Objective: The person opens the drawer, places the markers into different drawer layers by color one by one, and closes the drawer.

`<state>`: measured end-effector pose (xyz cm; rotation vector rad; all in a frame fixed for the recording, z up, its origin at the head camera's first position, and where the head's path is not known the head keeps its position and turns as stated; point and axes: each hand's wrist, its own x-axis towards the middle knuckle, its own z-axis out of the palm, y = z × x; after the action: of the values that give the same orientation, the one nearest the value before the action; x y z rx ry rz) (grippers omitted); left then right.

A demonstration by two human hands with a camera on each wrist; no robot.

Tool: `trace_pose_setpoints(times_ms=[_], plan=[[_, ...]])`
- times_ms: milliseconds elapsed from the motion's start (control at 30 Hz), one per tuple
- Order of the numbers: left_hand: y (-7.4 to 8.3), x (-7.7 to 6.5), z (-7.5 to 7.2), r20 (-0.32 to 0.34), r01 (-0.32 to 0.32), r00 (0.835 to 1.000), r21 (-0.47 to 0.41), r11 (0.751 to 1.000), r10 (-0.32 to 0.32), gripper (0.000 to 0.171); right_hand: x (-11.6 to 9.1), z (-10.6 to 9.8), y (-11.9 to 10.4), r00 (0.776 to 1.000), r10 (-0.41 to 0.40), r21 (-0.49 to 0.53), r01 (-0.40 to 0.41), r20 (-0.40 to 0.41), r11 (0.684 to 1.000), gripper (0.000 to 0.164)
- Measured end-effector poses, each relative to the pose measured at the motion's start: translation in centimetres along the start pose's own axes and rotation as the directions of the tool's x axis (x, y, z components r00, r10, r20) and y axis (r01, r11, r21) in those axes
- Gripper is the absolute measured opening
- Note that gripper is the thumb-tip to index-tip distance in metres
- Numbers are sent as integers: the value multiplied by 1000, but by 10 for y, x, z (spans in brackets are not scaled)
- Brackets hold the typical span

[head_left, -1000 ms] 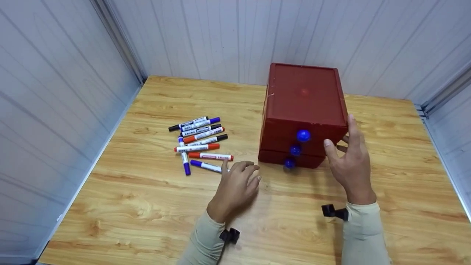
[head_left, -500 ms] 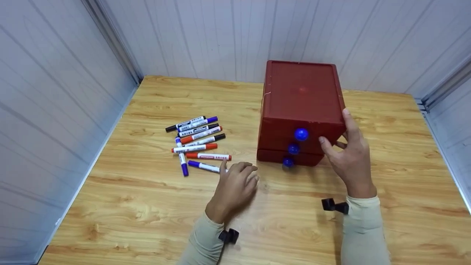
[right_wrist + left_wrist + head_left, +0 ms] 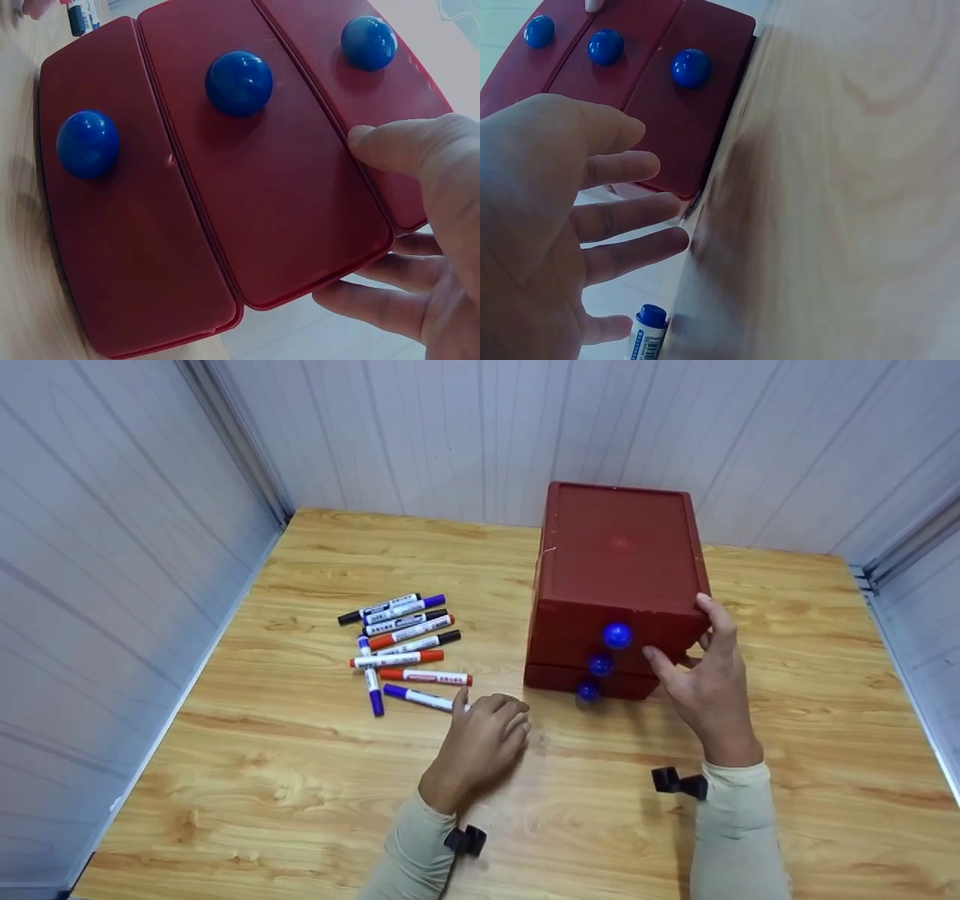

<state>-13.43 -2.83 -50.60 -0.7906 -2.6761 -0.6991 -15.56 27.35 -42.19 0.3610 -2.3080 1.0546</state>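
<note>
A red box of three stacked drawers (image 3: 622, 551) stands on the table, each drawer front bearing a round blue knob (image 3: 617, 635). All the drawers are pushed in. My right hand (image 3: 712, 694) grips the box at its front right corner, thumb on the front by the seam below the top drawer, fingers along the right side. Left of the box, my left hand (image 3: 480, 742) hovers low over the table with fingers loosely bent and nothing in them. Just beyond its thumb lies a blue-capped marker (image 3: 421, 697), its near end partly hidden by the hand.
Several markers with black, red and blue caps lie in a loose pile (image 3: 405, 634) on the left of the wooden table (image 3: 300, 780). White panel walls (image 3: 420, 435) enclose the back and both sides.
My right hand has closed in on the box's corner, its index finger bending and its thumb shifting left across the front. My left hand has stayed nearly still.
</note>
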Motion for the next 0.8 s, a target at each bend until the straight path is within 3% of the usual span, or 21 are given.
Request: trace_pose_setpoints(times_ms=[500,800], plan=[[7,2,7,17,9,1000,-72,997,-8,20,-7,3,4,999,15,-15,-15,-31,1000,85],[15,13,12,65,33,998,-168,985,-22,22,-7,1,-1,999,41,-24,-42,-23,999,85]])
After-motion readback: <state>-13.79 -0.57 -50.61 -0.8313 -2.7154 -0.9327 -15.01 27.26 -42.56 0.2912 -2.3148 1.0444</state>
